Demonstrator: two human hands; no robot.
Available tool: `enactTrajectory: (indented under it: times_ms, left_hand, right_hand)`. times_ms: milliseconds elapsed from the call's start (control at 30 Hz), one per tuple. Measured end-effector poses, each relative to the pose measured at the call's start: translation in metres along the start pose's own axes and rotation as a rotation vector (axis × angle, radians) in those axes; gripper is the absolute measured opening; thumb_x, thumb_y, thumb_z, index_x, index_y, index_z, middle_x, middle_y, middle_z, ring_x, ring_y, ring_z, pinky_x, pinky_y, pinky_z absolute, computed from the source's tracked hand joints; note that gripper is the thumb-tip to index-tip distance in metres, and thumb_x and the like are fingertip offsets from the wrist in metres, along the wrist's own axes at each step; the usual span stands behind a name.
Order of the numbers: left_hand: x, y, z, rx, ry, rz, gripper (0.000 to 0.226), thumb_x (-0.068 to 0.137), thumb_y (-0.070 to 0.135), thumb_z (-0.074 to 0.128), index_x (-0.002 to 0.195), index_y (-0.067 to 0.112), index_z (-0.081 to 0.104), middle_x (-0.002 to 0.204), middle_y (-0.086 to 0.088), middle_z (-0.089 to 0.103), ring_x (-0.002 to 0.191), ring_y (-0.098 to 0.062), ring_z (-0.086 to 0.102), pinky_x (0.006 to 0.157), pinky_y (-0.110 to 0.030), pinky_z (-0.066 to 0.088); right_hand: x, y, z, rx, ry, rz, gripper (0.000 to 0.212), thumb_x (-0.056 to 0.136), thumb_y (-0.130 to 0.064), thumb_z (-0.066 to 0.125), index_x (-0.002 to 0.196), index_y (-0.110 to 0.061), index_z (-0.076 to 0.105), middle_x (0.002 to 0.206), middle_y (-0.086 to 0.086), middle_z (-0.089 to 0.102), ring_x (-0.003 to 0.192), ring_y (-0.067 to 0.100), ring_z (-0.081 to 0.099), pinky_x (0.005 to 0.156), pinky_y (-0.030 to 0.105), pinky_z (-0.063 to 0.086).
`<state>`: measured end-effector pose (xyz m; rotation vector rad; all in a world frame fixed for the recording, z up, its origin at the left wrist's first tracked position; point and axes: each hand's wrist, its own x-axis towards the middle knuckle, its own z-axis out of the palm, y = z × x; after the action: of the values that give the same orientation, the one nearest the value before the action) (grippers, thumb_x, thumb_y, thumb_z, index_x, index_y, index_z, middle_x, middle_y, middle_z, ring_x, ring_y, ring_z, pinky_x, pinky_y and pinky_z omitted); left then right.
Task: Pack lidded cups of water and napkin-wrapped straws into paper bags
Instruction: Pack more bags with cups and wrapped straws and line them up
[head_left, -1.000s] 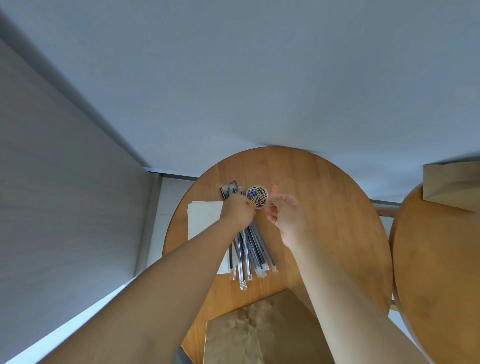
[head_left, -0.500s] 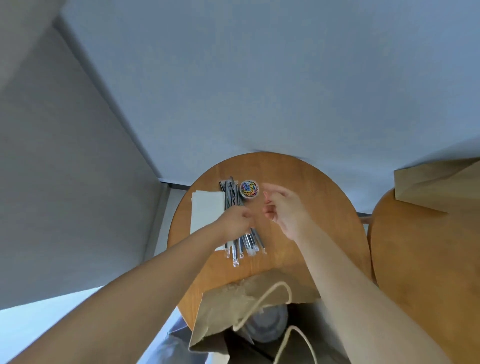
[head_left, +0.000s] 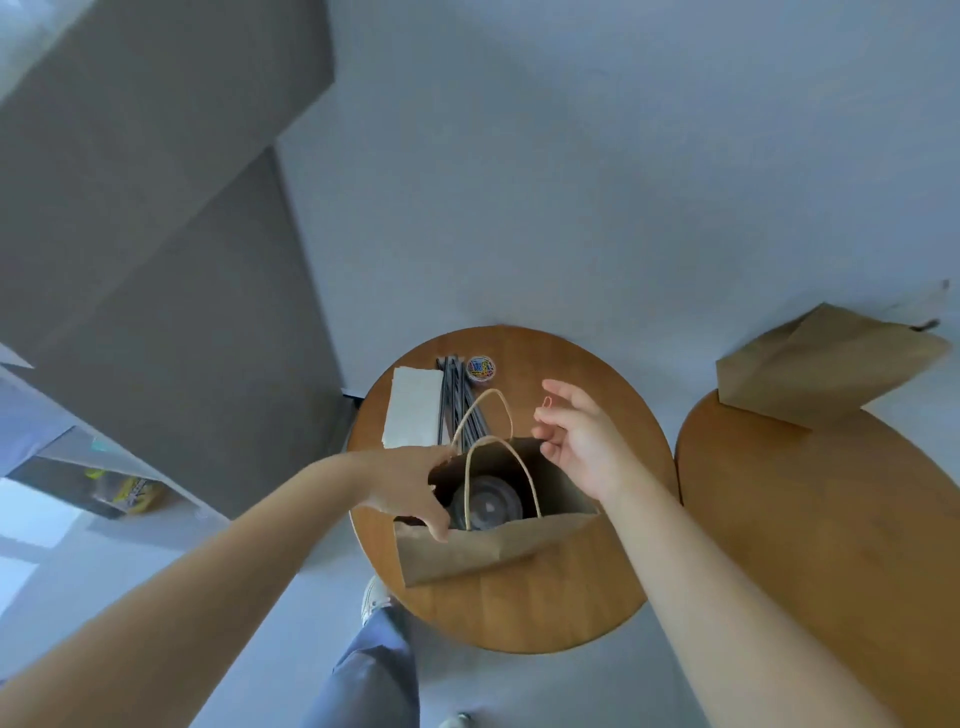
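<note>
An open brown paper bag (head_left: 483, 551) with rope handles stands on the round wooden table (head_left: 613, 587). Inside it a lidded cup (head_left: 487, 505) shows from above. My left hand (head_left: 410, 483) grips the bag's left rim, thumb on the near edge. My right hand (head_left: 582, 441) hovers over the bag's far right corner and pinches a small red paper clip (head_left: 546, 402) between thumb and forefinger. Behind the bag lie several wrapped black straws (head_left: 454, 400), a stack of white napkins (head_left: 413, 408) and a small round tub of coloured paper clips (head_left: 480, 368).
A second round wooden table (head_left: 831, 545) stands to the right with another brown paper bag (head_left: 826, 364) lying at its far edge. My leg and shoe (head_left: 374, 597) show below the table's near left edge. A grey wall and shelving lie left.
The view tilted down and the bag came fully into sight. My left hand left the straws and took the bag's left rim. My right hand drew back from the clip tub holding a red clip.
</note>
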<state>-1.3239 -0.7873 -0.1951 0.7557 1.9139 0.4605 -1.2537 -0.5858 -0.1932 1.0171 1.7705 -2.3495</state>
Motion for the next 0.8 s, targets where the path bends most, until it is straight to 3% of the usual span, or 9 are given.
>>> enactTrajectory:
  times_ms: [100, 167, 233, 300, 367, 500, 633, 800]
  left_hand:
    - [0.011, 0.016, 0.035, 0.268, 0.381, -0.066, 0.099, 0.062, 0.053, 0.079, 0.140, 0.029, 0.024, 0.116, 0.004, 0.060, 0.104, -0.021, 0.058, 0.087, -0.030, 0.049]
    - [0.025, 0.024, 0.054, 0.309, 0.566, -0.084, 0.085, 0.070, 0.047, 0.074, 0.137, 0.027, 0.025, 0.101, 0.002, 0.064, 0.092, -0.021, 0.062, 0.073, -0.027, 0.047]
    - [0.035, 0.026, 0.064, 0.320, 0.677, -0.133, 0.053, 0.081, 0.033, 0.063, 0.129, 0.025, 0.040, 0.092, 0.002, 0.064, 0.086, -0.021, 0.063, 0.069, -0.026, 0.040]
    - [0.041, 0.024, 0.066, 0.312, 0.687, -0.199, 0.031, 0.088, 0.026, 0.053, 0.119, 0.026, 0.057, 0.095, 0.002, 0.066, 0.089, -0.021, 0.062, 0.075, -0.026, 0.038]
    - [0.045, 0.020, 0.066, 0.304, 0.633, -0.228, 0.024, 0.092, 0.026, 0.049, 0.110, 0.026, 0.066, 0.095, 0.002, 0.066, 0.089, -0.021, 0.060, 0.082, -0.027, 0.036]
    - [0.051, 0.016, 0.060, 0.321, 0.560, -0.186, 0.023, 0.094, 0.028, 0.048, 0.106, 0.024, 0.067, 0.101, 0.004, 0.068, 0.097, -0.019, 0.059, 0.093, -0.033, 0.030]
    - [0.056, 0.014, 0.055, 0.357, 0.532, -0.176, 0.024, 0.094, 0.029, 0.047, 0.104, 0.023, 0.068, 0.103, 0.004, 0.067, 0.100, -0.019, 0.059, 0.104, -0.040, 0.023]
    - [0.056, 0.016, 0.048, 0.371, 0.517, -0.168, 0.024, 0.094, 0.029, 0.046, 0.100, 0.024, 0.069, 0.099, 0.004, 0.067, 0.101, -0.018, 0.057, 0.112, -0.052, 0.005]
  right_hand:
    - [-0.021, 0.014, -0.002, -0.071, 0.022, -0.011, 0.015, 0.093, -0.007, 0.053, 0.105, -0.011, 0.062, 0.081, 0.005, 0.061, 0.068, 0.013, 0.057, 0.059, 0.022, 0.043]
    - [-0.031, 0.023, -0.005, -0.126, 0.034, -0.023, 0.010, 0.093, -0.011, 0.055, 0.098, -0.012, 0.064, 0.079, 0.002, 0.066, 0.070, 0.011, 0.060, 0.060, 0.021, 0.044]
    - [-0.039, 0.031, -0.012, -0.197, 0.037, -0.051, 0.009, 0.091, -0.010, 0.058, 0.095, -0.012, 0.065, 0.080, 0.001, 0.069, 0.071, 0.010, 0.063, 0.063, 0.022, 0.045]
    - [-0.044, 0.037, -0.018, -0.327, 0.016, -0.094, 0.008, 0.089, -0.006, 0.060, 0.092, -0.010, 0.066, 0.080, 0.002, 0.070, 0.071, 0.009, 0.063, 0.062, 0.021, 0.047]
    - [-0.048, 0.043, -0.021, -0.466, -0.009, -0.144, 0.009, 0.088, -0.002, 0.060, 0.087, -0.009, 0.066, 0.077, 0.004, 0.069, 0.070, 0.011, 0.063, 0.058, 0.017, 0.048]
    - [-0.042, 0.049, -0.013, -0.706, -0.046, -0.277, 0.008, 0.087, -0.003, 0.062, 0.088, -0.007, 0.069, 0.077, 0.002, 0.069, 0.070, 0.011, 0.060, 0.064, 0.015, 0.049]
    - [-0.029, 0.047, -0.002, -0.962, -0.080, -0.419, 0.016, 0.092, -0.012, 0.058, 0.100, -0.013, 0.072, 0.094, -0.003, 0.070, 0.086, 0.009, 0.062, 0.078, 0.020, 0.047]
    - [-0.019, 0.041, 0.004, -1.200, -0.175, -0.550, 0.022, 0.093, -0.010, 0.052, 0.098, -0.015, 0.073, 0.099, -0.004, 0.070, 0.090, 0.012, 0.061, 0.078, 0.024, 0.047]
